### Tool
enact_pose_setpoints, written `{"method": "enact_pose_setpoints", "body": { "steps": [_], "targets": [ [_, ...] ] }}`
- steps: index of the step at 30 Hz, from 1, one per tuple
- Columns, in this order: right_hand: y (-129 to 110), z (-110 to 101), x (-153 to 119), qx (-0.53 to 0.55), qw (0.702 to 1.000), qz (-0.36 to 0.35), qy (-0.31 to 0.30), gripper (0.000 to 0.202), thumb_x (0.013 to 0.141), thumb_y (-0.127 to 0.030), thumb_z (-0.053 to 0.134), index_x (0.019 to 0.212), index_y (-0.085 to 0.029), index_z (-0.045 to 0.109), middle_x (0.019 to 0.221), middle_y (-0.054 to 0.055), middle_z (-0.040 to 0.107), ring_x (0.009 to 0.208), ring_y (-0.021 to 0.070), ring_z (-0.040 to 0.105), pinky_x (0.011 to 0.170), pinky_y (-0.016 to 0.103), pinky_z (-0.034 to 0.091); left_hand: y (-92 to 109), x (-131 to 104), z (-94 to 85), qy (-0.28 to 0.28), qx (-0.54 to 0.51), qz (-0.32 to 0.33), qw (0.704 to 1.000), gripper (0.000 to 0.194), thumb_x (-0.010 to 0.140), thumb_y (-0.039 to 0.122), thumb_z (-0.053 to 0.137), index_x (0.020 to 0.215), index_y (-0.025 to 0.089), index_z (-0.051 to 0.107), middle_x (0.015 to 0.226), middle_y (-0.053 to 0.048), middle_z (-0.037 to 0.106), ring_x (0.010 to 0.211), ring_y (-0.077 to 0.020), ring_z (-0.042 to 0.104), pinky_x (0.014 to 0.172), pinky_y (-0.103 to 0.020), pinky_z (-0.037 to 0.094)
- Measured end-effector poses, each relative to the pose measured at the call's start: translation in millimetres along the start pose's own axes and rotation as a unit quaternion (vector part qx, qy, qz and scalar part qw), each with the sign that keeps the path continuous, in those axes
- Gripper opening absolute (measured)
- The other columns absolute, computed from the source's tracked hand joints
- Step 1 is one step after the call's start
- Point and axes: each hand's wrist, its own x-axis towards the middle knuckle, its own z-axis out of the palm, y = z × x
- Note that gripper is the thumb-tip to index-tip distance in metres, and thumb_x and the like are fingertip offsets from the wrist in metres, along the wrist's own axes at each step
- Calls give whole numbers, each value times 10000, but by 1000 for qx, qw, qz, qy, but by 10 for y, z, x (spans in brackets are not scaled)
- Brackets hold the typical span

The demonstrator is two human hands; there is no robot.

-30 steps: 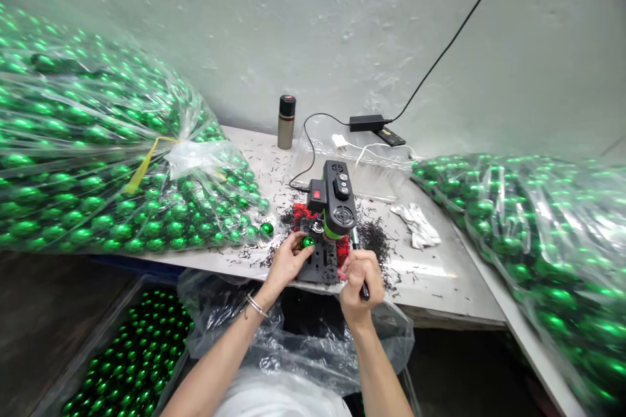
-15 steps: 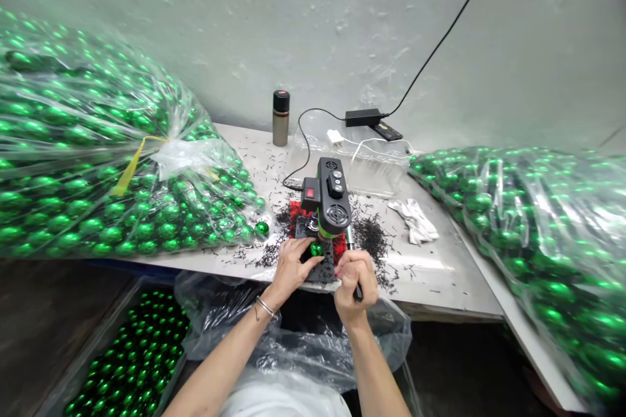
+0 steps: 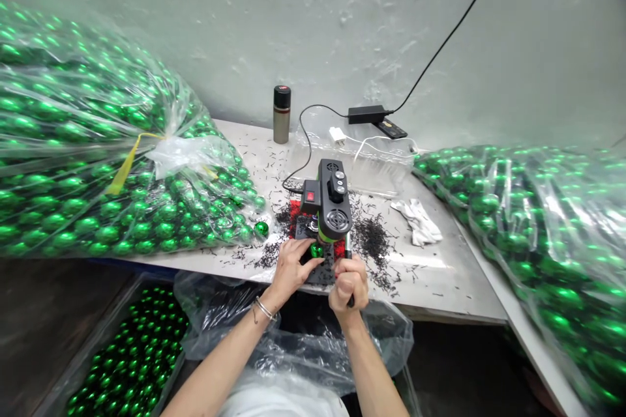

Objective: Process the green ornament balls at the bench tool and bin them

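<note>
Between the thumb and fingers of my left hand (image 3: 294, 266) is a shiny green ball (image 3: 317, 250), held under the head of a small black machine (image 3: 334, 199). My right hand (image 3: 350, 284) is wrapped round the machine's lever handle (image 3: 351, 300), just right of the dark base plate (image 3: 320, 272). Part of the ball is hidden by the machine head and my fingers. Another green ball (image 3: 261, 229) rests on the table, left of the machine.
Large clear bags of green balls lie left (image 3: 107, 208) and right (image 3: 513, 208). A bottle (image 3: 282, 115), a clear plastic tray (image 3: 376, 172), a black adapter (image 3: 366, 115) and a white glove (image 3: 417, 222) are on the table (image 3: 430, 280). Black scraps (image 3: 372, 238) surround the machine. Below left stands a bin of balls (image 3: 132, 352).
My right hand has moved slightly left and down with the lever handle. My left hand keeps the ball in nearly the same place. The view has shifted slightly.
</note>
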Motion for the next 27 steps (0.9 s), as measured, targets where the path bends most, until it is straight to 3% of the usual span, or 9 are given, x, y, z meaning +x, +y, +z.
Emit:
{"method": "enact_pose_setpoints", "body": {
  "steps": [8,13,19,23,27],
  "targets": [
    [8,24,15,-3,1000,-11,-6,264,983,-216,341,737,-218,436,741,-23,515,676,124,575,880,426,487,9,8,-8,0,-21,-1,1000,323,826,369,743,1115,226,709,1091,-96,731,1031,-282,635,982,-447,436],
    [-26,-1,74,-16,998,-46,-42,265,979,-195,342,731,-216,431,743,-16,516,679,123,578,780,365,499,4,20,-6,-3,-19,1,1000,323,831,375,734,1112,219,706,1072,-95,735,1008,-275,637,987,-460,439],
    [-330,-40,539,14,997,77,6,282,958,-158,411,685,-209,457,687,-16,513,624,118,503,614,288,412,19,50,0,3,-25,8,1000,311,833,342,734,1115,215,699,1109,-100,736,1056,-284,639,1059,-512,388],
    [-514,-60,836,29,986,162,-11,295,975,-205,425,686,-206,485,677,-12,491,623,125,490,593,291,384,44,-188,-77,11,-7,43,999,326,887,342,668,1190,222,666,1139,-116,720,1084,-290,633,1038,-510,412],
    [-508,-66,768,29,990,137,-11,286,964,-175,451,682,-200,494,683,-11,504,635,121,497,598,283,380,16,-516,-252,-4,24,119,993,546,867,447,675,1344,206,566,1304,-154,639,1207,-319,571,1071,-513,388]
  ]
}}
